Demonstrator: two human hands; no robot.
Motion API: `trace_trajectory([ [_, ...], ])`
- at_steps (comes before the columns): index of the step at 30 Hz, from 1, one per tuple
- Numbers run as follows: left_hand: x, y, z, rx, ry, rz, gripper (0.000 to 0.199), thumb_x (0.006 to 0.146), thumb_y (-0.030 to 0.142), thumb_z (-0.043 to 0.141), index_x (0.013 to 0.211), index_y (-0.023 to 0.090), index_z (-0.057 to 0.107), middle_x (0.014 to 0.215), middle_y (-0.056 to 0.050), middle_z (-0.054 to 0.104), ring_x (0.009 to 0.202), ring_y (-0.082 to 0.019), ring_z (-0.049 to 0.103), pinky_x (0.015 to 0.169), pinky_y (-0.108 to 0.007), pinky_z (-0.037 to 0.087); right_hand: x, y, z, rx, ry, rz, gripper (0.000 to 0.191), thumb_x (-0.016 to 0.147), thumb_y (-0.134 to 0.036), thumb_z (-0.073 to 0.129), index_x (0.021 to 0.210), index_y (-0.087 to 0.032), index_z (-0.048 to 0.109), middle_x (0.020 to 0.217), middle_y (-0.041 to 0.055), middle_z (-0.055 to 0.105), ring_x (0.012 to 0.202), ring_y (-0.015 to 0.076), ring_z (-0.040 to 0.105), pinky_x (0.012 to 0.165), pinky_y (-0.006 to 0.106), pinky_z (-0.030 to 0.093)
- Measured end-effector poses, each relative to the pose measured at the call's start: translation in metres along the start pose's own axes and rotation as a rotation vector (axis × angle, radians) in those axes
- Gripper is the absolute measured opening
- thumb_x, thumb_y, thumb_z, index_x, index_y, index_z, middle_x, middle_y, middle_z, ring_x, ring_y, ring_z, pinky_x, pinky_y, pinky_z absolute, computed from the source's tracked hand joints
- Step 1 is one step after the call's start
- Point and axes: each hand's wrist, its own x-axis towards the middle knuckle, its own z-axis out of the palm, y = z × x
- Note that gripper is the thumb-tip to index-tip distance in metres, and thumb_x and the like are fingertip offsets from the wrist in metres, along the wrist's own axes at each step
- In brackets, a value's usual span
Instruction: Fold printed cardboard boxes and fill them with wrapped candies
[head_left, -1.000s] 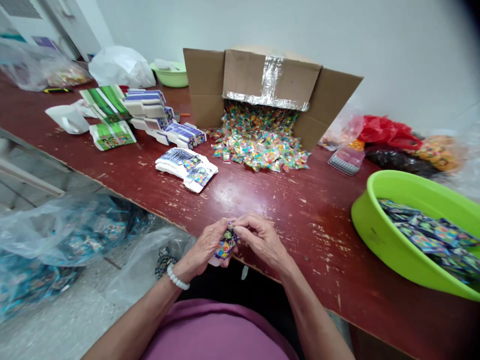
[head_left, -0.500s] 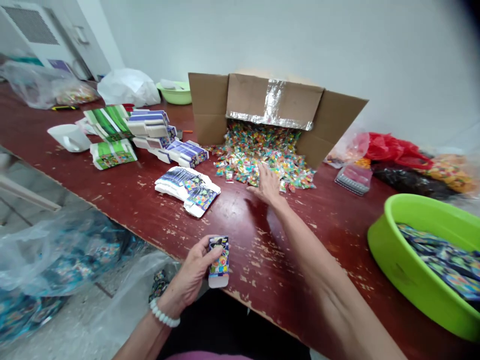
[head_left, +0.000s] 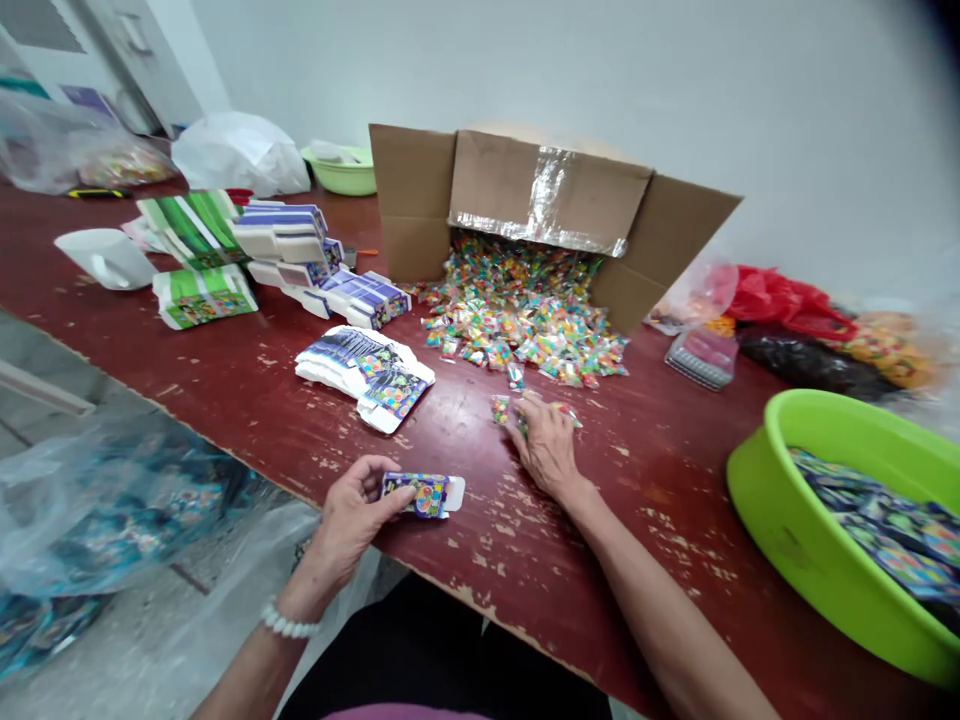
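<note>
My left hand (head_left: 352, 515) is closed around a small printed carton (head_left: 424, 495), held level with its white end flap open to the right. My right hand (head_left: 544, 445) is down on the table, fingers bent over a few small clear packets of colourful candy. One candy packet (head_left: 500, 408) shows at its fingertips, and another pokes out on the far side. Behind it a pile of candy packets (head_left: 525, 320) spills from a cardboard box (head_left: 551, 195) lying on its side. Left of the pile lies a stack of flat printed cartons (head_left: 367, 370).
Bundled purple cartons (head_left: 360, 298) and green cartons (head_left: 204, 297) stand at the left beside a white mug (head_left: 109, 258). On the right is a green tub (head_left: 795, 540) holding dark printed packs. A red bag (head_left: 787, 305) lies behind a small plastic basket (head_left: 701, 358). Plastic bags (head_left: 150, 520) sit below the table's edge.
My right hand has come back from the pile toward me, with a few candy packets under its fingers. My left hand has turned the carton from upright to sideways, its open flap now pointing right.
</note>
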Motion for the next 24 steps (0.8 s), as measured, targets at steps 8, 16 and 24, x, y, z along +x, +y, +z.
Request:
trace_trajectory([
  [8,-0.01,0.035,0.009,0.978,-0.413,0.303,0.029,0.082,0.03,0.059,0.109,0.021,0.066,0.112,-0.01,0.07,0.107,-0.03,0.063,0.094,-0.041,0.044,-0.024,-0.01,-0.025,0.27,0.149,0.044,0.024,0.091,-0.025,0.059,0.114,-0.021,0.064,0.135,0.015,0.055,0.124,0.03,0.05,0.103,0.049,0.04],
  [16,-0.018,0.026,0.017,0.286,-0.388,0.096,0.046,0.079,0.037,0.069,0.119,0.022,0.053,0.106,-0.006,0.068,0.091,-0.023,0.065,0.075,-0.035,0.054,-0.055,0.009,-0.048,0.71,0.231,0.467,0.026,0.09,-0.037,0.057,0.107,-0.019,0.066,0.102,0.0089,0.071,0.092,0.0228,0.067,0.084,0.038,0.054],
  [24,-0.036,0.021,0.021,-0.054,-0.459,-0.091,0.047,0.074,0.028,0.076,0.111,0.02,0.049,0.095,-0.004,0.066,0.08,-0.018,0.065,0.069,-0.033,0.058,-0.067,0.035,-0.064,0.247,-0.058,0.558,0.037,0.087,-0.047,0.057,0.107,-0.019,0.072,0.105,0.0123,0.07,0.104,0.0293,0.061,0.095,0.045,0.045],
])
